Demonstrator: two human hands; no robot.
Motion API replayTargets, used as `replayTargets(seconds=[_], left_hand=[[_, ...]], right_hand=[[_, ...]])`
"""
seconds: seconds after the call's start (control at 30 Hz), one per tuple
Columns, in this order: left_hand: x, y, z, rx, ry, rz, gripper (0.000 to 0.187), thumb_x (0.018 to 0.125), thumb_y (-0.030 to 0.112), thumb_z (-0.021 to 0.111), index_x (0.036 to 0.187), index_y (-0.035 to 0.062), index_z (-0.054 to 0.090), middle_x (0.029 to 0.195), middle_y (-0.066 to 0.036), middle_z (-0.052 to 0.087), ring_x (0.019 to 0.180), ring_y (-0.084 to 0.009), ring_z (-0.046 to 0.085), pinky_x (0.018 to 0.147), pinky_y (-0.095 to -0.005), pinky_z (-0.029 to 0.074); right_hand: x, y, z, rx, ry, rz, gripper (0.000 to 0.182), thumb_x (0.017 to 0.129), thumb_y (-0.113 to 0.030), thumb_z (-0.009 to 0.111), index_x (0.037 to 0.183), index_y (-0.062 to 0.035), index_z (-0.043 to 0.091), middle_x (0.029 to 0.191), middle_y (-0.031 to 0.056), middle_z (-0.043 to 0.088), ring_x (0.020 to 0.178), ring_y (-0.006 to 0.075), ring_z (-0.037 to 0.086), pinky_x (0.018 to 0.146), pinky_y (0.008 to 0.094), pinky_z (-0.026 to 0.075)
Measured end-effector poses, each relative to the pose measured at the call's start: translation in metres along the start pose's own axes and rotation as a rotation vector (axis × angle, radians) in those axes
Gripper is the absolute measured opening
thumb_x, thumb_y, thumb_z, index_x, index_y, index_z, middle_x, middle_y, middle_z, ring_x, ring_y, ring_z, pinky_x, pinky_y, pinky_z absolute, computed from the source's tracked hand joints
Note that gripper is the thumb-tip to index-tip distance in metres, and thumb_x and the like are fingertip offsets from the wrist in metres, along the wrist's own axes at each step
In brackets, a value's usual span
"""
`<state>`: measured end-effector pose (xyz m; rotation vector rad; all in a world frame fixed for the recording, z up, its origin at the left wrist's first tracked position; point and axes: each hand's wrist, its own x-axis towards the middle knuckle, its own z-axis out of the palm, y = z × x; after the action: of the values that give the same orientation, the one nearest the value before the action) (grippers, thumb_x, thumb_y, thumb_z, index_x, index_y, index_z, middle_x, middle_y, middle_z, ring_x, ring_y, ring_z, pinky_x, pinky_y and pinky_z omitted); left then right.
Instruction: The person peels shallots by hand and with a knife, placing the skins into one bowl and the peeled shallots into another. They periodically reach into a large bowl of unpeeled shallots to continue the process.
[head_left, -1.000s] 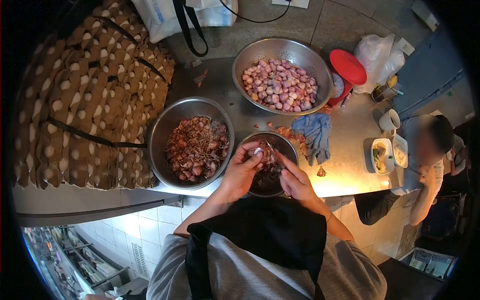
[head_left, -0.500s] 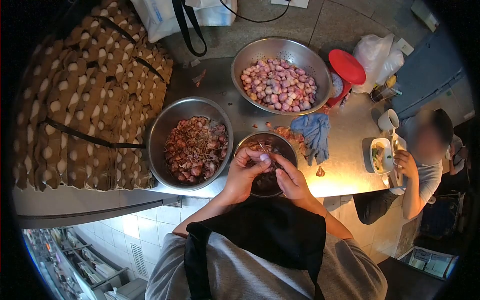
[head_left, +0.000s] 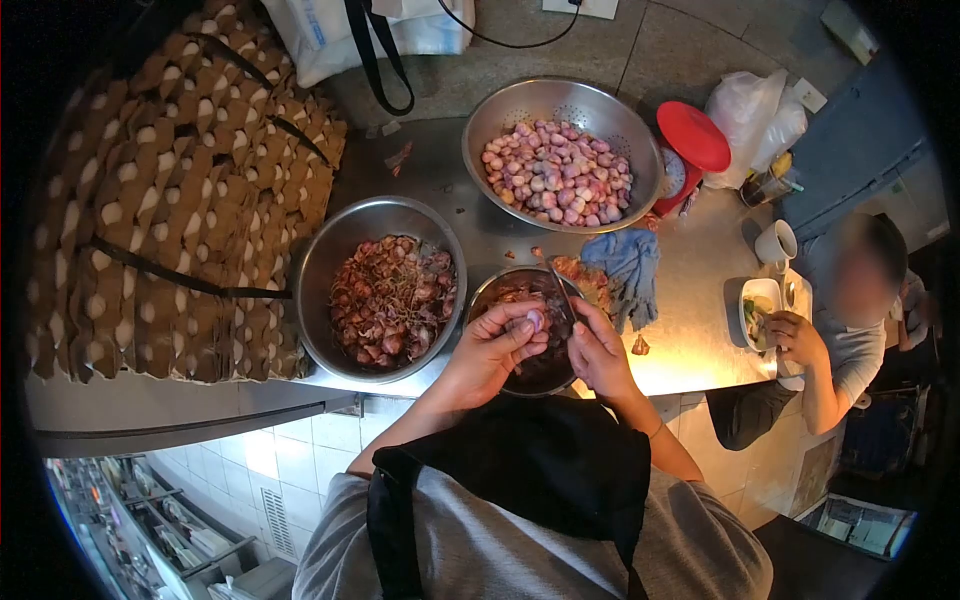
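Over a small metal bowl (head_left: pixel 487 285) with dark skins in it, my left hand (head_left: pixel 490 350) pinches a peeled shallot (head_left: pixel 536 320) between thumb and fingers. My right hand (head_left: pixel 600 352) is closed on a knife (head_left: pixel 562 290), its blade pointing up and away from me, a little apart from the shallot. Unpeeled shallots (head_left: pixel 385 300) with roots and dry skins fill a larger metal bowl (head_left: pixel 310 262) on the left. Behind, a metal colander (head_left: pixel 490 110) holds a heap of peeled pink shallots (head_left: pixel 560 175).
Stacked egg trays (head_left: pixel 180 200) stand at the left. Blue gloves (head_left: pixel 628 268) lie right of the small bowl, and a red scale (head_left: pixel 695 138) stands beside the colander. At the right end, a person (head_left: pixel 840 350) sits with a food container (head_left: pixel 760 305) and a white cup (head_left: pixel 776 242).
My right hand has moved right, away from the shallot, and the knife blade now points upward. My left hand still holds the shallot. The other person's hand has lowered to the food container.
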<state>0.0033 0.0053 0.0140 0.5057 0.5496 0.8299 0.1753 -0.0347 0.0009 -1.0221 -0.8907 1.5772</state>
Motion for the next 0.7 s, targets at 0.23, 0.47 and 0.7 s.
replayTargets(seconds=[0.23,0.47,0.7], left_hand=[[0.004,-0.003,-0.009,-0.052,0.000,0.050,0.022,0.085,0.005,0.050,0.106,0.0043,0.053,0.095,-0.005,0.058,0.086,-0.0140,0.057,0.080,-0.0268,0.047],[0.003,-0.006,-0.010,-0.076,0.063,0.043,0.022,0.084,0.004,0.052,0.105,0.0042,0.054,0.095,-0.005,0.058,0.085,-0.0138,0.057,0.079,-0.0264,0.047],[0.001,-0.001,-0.003,-0.061,0.059,0.005,0.022,0.084,0.005,0.052,0.106,0.0056,0.054,0.095,-0.003,0.057,0.085,-0.0114,0.056,0.078,-0.0247,0.047]], right_hand=[[-0.006,-0.008,0.003,-0.113,-0.141,-0.004,0.043,0.091,-0.014,0.039,0.133,-0.0098,0.029,0.062,-0.0062,0.035,0.050,0.0023,0.030,0.044,0.0157,0.025],[-0.010,-0.009,0.009,-0.244,-0.180,-0.046,0.042,0.091,-0.014,0.041,0.131,-0.0065,0.031,0.067,-0.0047,0.039,0.053,0.0036,0.034,0.048,0.0166,0.029],[-0.005,0.000,0.005,-0.123,-0.093,-0.057,0.041,0.091,-0.015,0.040,0.130,-0.0052,0.032,0.071,-0.0040,0.041,0.053,0.0027,0.032,0.046,0.0160,0.026]])
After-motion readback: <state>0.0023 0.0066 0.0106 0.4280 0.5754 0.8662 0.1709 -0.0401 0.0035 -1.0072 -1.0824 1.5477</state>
